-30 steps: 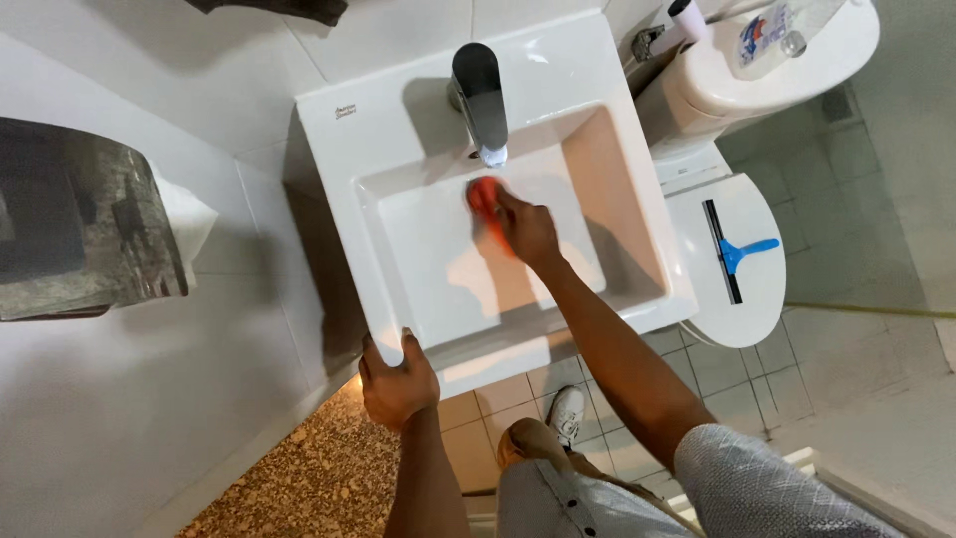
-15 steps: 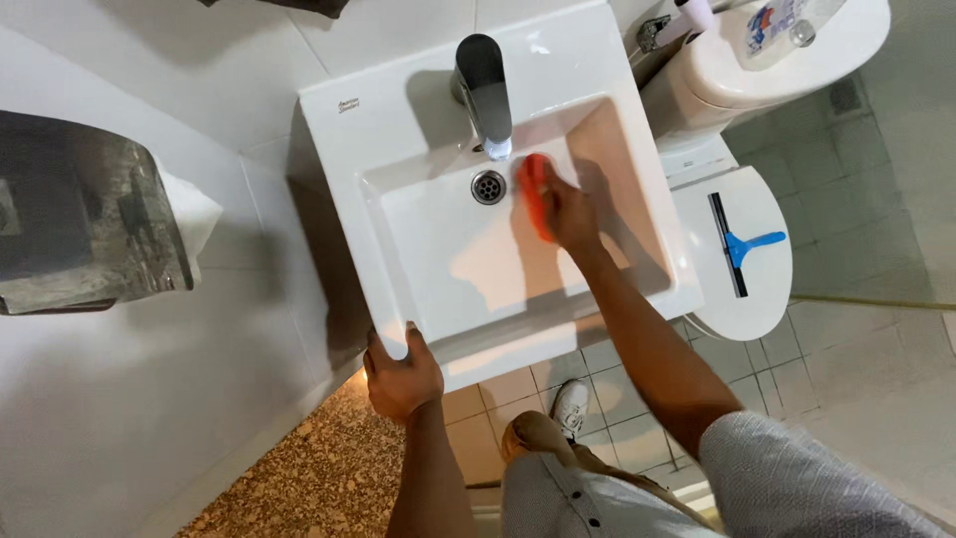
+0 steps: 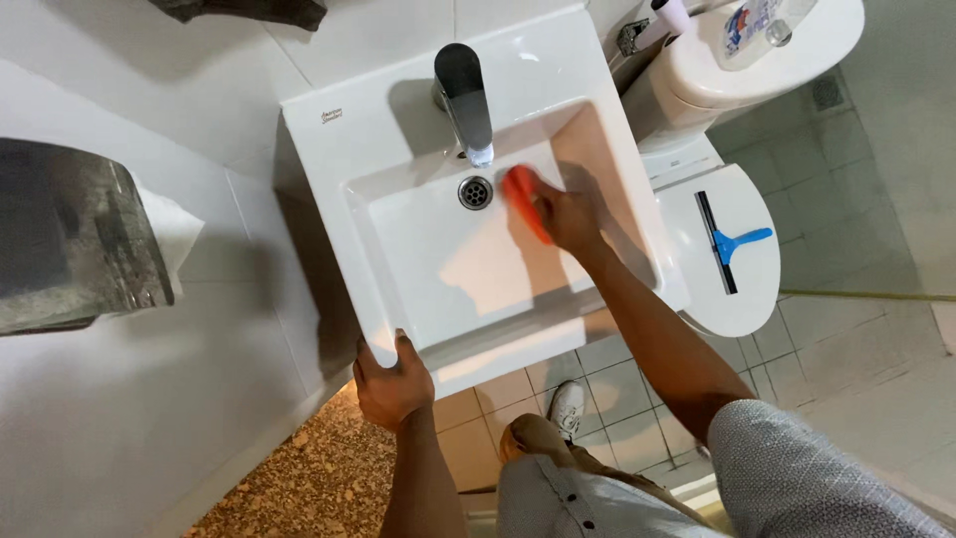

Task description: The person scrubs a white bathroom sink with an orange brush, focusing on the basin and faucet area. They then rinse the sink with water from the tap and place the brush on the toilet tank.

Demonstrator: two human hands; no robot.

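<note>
The right hand (image 3: 570, 214) was closed around an orange sponge (image 3: 522, 202), pressing it flat against the back of the basin floor, just right of the drain (image 3: 475, 191) and below the spout of the chrome faucet (image 3: 465, 100). The left hand (image 3: 391, 384) gripped the front left corner of the white sink (image 3: 398, 269), fingers curled over the rim and holding nothing else. The sponge thus lay under the right hand's fingertips and well apart from the left hand, across the basin. The sink was a square white ceramic one set against a white tiled wall. To its right stood a white toilet (image 3: 732, 259) with its lid shut, a blue-handled squeegee (image 3: 725, 242) lying on the lid, and a bottle (image 3: 754, 22) on the cistern. At the left a metal paper towel dispenser (image 3: 70, 239) hung on the wall. The floor (image 3: 856, 209) was pale tile, with a speckled brown patch (image 3: 299, 488) under the sink.
</note>
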